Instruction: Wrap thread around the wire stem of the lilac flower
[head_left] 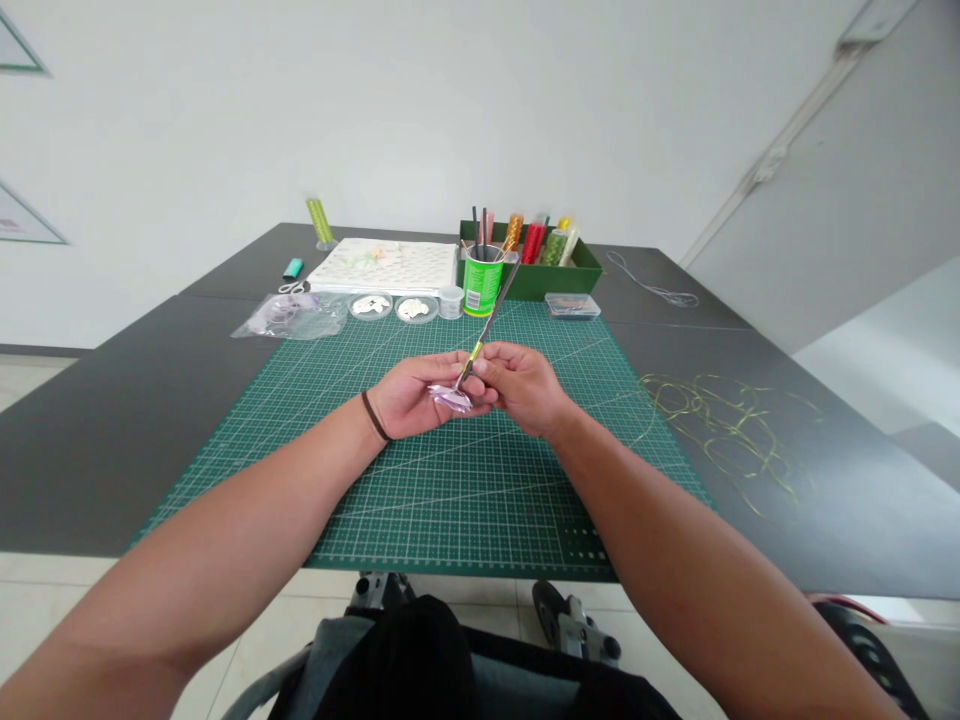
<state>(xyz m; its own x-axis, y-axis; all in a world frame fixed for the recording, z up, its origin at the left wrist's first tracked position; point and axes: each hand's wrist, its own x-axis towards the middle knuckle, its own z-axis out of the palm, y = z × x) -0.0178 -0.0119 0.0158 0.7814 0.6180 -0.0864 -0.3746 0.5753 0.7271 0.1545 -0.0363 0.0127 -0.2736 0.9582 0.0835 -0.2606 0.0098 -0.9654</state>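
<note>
Over the green cutting mat (450, 505), the left hand (411, 398) and right hand (521, 388) meet, the right pinching a thin stick (489, 318) whose tip carries a lilac foil petal (450, 398) resting against the left hand. The petal looks light and easily creased, so the stick seems the safer hold. Where stick and petal join is hidden by the hands. Farther off, a green cup (481, 283) stands on the worktop (112, 450).
</note>
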